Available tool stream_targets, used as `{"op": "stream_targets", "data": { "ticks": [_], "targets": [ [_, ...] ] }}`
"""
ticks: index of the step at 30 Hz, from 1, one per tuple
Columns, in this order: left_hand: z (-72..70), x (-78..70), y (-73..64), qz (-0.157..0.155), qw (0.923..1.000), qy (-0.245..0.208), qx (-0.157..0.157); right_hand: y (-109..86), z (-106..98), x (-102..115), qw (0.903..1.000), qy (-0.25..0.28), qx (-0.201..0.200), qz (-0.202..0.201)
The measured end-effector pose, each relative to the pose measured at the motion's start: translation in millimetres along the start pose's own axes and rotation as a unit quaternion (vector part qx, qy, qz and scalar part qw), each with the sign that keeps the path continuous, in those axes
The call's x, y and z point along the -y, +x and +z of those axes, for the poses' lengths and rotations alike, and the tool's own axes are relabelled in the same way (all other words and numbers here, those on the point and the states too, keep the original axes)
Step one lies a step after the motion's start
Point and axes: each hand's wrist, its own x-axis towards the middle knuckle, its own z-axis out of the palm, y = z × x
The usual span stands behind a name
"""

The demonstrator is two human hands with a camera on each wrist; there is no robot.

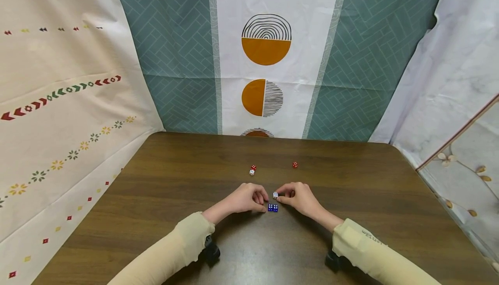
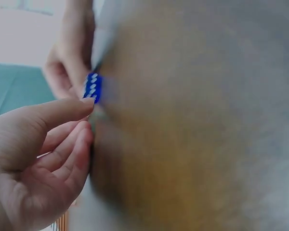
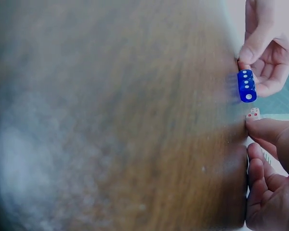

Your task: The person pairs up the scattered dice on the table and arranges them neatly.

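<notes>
Two blue dice (image 1: 273, 207) with white pips sit side by side on the table, touching. Just beyond them my right hand (image 1: 299, 197) pinches a white die (image 1: 275, 195) between thumb and forefinger. To the left of the blue dice is my left hand (image 1: 245, 199), its fingers loosely bent and nothing visible in them. In the left wrist view that thumb tip overlaps the near end of the blue dice (image 2: 92, 88); I cannot tell whether it touches. The right wrist view shows the white die (image 3: 253, 113) at my right thumb tip, close to the blue pair.
Farther back on the brown wooden table (image 1: 187, 159) a red die (image 1: 253, 167) and another white die (image 1: 252, 172) stand together. A separate red die (image 1: 295, 164) lies to their right. Patterned cloths hang behind and at both sides of the table.
</notes>
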Motion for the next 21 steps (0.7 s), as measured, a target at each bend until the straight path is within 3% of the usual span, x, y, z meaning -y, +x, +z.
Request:
{"op": "stream_targets", "data": {
  "ticks": [5, 9, 15, 18, 21],
  "targets": [
    [-16.8, 7.3, 4.2, -0.019, 0.9997, 0.001, -0.018, 0.1, -0.2, -0.4, 1.0000, 0.003, 0.003, 0.004],
    [-28.4, 17.3, 9.3, -0.046, 0.9955, -0.003, -0.083, -0.1, -0.8, 0.6, 0.9999, 0.006, 0.007, 0.010],
    [-36.4, 35.6, 18.5, -0.077, 0.9812, -0.015, -0.177, -0.7, -1.0, 1.4, 0.9999, 0.005, 0.006, 0.010],
    [-37.8, 42.4, 21.8, -0.087, 0.9774, -0.014, -0.192, -0.8, -0.7, 1.5, 1.0000, 0.003, 0.005, 0.006],
    [-38.6, 47.0, 24.7, -0.096, 0.9775, -0.014, -0.187, -0.7, -0.4, 1.6, 1.0000, 0.002, 0.005, 0.006]
  ]
}}
